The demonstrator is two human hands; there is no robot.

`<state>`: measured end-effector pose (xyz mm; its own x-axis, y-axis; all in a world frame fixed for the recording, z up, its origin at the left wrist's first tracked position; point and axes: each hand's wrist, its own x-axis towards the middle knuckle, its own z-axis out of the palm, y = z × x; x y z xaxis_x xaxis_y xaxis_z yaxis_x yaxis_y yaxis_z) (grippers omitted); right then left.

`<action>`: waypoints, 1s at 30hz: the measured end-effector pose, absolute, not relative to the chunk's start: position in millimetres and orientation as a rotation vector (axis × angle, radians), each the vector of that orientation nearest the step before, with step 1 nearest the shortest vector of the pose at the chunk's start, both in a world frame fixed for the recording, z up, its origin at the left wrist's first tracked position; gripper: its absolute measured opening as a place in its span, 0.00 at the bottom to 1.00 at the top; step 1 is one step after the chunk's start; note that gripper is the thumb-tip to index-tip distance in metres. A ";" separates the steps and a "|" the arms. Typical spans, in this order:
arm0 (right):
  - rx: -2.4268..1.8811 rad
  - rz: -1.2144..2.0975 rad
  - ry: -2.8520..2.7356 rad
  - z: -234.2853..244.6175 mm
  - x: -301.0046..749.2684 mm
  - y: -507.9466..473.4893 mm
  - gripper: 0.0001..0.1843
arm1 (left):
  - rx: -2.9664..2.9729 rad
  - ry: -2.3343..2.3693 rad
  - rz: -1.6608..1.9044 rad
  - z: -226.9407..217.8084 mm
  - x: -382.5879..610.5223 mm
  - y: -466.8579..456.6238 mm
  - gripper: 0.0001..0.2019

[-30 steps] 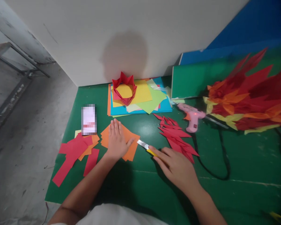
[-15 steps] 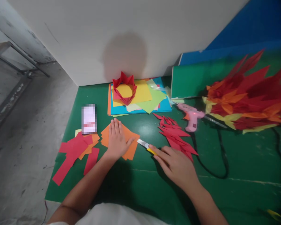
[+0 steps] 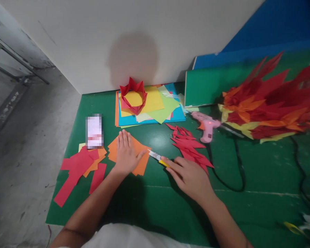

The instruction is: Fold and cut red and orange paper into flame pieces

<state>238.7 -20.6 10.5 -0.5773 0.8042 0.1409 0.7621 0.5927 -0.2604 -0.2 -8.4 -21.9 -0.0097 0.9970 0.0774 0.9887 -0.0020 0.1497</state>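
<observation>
My left hand point(image 3: 125, 153) lies flat with its fingers stretched out on a stack of orange paper sheets point(image 3: 142, 164). In my right hand point(image 3: 189, 175) is a yellow utility knife point(image 3: 164, 163), its blade out and pointing left. The blade's tip is at the right corner of the orange stack; whether it touches the paper I cannot tell. Just beyond my right hand lie several folded red paper spikes point(image 3: 191, 146). Left of my left hand are red paper strips point(image 3: 80, 163) overlapping smaller orange pieces point(image 3: 94, 166).
A red folded-paper ring point(image 3: 133, 103) rests on coloured sheets point(image 3: 177, 117) against the white wall. A pink glue gun point(image 3: 208, 129) with a black cord lies right of them. Far right stands a large red and orange paper flame piece point(image 3: 263, 103). A blurred-out rectangle point(image 3: 94, 131) sits at left.
The whole view has shifted, so things on the table appear slightly further left. Both hands keep about the same place at the orange stack, and the knife tip stays at its corner.
</observation>
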 end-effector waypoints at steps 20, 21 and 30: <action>-1.210 0.242 -2.663 12.3 210.9 13.2 0.20 | 2.191 2.189 0.267 -23.8 -0.9 -8.9 0.50; -1.198 0.237 -2.672 12.8 209.3 15.5 0.19 | 2.195 2.185 0.263 -23.7 -0.9 -8.9 0.50; -1.151 0.273 -2.723 10.9 194.2 38.2 0.19 | 2.208 2.176 0.315 -26.6 -1.9 -9.3 0.49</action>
